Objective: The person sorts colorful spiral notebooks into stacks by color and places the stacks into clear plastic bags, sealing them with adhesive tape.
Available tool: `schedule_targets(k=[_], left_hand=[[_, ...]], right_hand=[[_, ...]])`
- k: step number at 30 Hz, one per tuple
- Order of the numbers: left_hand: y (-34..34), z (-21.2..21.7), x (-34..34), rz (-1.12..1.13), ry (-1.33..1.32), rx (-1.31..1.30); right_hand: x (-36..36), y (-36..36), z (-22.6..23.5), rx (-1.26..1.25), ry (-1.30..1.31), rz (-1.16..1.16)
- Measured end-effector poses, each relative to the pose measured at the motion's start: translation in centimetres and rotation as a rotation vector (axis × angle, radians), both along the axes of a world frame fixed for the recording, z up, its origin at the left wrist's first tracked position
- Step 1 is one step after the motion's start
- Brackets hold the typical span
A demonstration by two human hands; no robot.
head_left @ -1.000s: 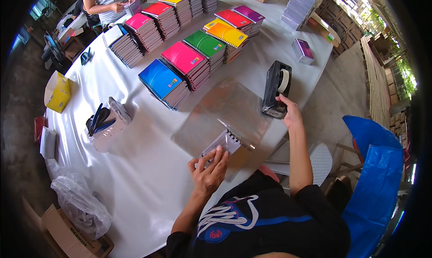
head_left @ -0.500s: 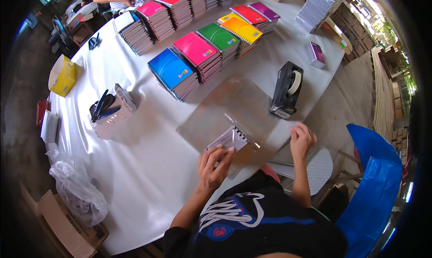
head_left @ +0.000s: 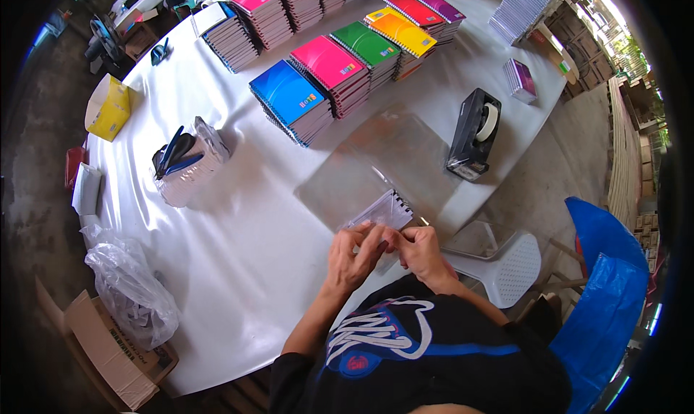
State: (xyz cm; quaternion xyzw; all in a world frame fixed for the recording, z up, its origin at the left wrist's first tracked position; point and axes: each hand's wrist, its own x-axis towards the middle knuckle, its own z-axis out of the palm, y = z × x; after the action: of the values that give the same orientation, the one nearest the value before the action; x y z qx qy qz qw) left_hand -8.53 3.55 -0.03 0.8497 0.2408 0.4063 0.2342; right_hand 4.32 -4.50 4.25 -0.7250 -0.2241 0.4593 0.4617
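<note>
On the white table [head_left: 238,284], by the curled left hand [head_left: 350,261], grip hidden, a wrapped pad [head_left: 390,210] is steadied; fingertips of the right hand [head_left: 421,253] are pinched, content unclear. Sealing is apparently underway; careful pressing seems required next.

Mid-frame well lit, white table [head_left: 217,284] bright w/ strong glare streaks upper L to mid L. Blown-out light at upper R edge; floor [head_left: 40,190] far L v. dark. Clear bag [head_left: 134,291] lower L & blue sheet [head_left: 611,298] lower R have shiny highlights; grey mat [head_left: 340,172] mid-frame w/ dull sheen. Heavy fisheye: black vignette at corners, table edge bowed. Detail btwn fingertips [head_left: 390,238] too soft/small to tell.
</note>
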Motion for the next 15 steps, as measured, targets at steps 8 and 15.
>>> schedule_targets(k=[8,15], left_hand=[[0.2,4.9,-0.2,0.000,0.349,-0.279],[-0.5,6.5,3.1,-0.141,0.225,-0.141]], right_hand=[[2.8,-1.7,-5.4,-0.092,-0.258,0.131],[7.1,-3.2,-2.7,0.102,1.023,-0.078]])
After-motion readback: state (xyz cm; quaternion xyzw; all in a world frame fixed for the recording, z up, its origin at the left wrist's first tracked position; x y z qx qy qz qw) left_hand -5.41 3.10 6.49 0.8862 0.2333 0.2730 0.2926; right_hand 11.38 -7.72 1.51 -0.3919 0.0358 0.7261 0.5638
